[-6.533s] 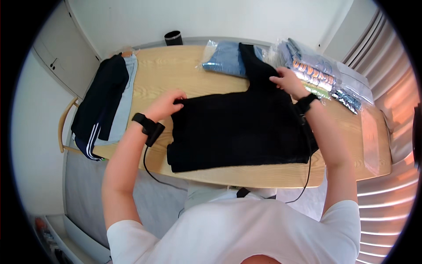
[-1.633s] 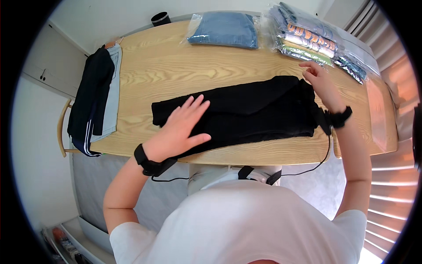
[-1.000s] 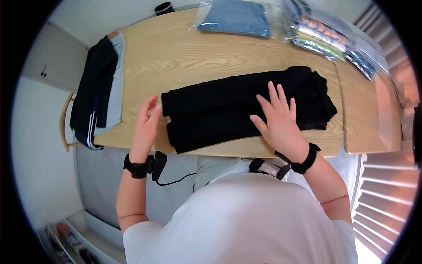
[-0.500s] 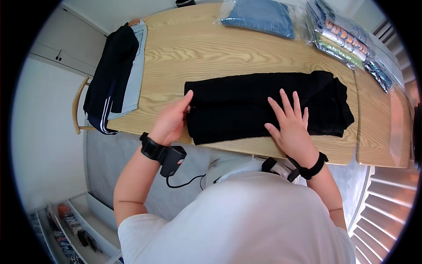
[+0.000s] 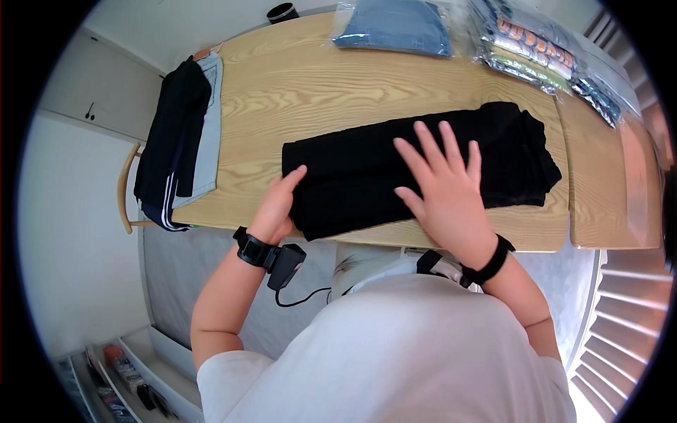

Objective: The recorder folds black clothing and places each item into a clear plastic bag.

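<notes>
A folded black garment (image 5: 416,173) lies lengthwise on the wooden tabletop (image 5: 296,84), close to its near edge. The right hand (image 5: 444,187) rests flat on the middle of the garment, fingers spread, its grip released and holding nothing. The left hand (image 5: 278,204) is at the garment's left end, fingers touching the folded edge; whether its grip pinches the cloth I cannot tell. Both wrists carry black bands, the left one with a small black device and a cable. At the tabletop's left end lies a pile of dark and pale clothes (image 5: 176,141). Along the far edge sit a bagged blue garment (image 5: 395,27) and several clear bags of clothes (image 5: 543,60).
</notes>
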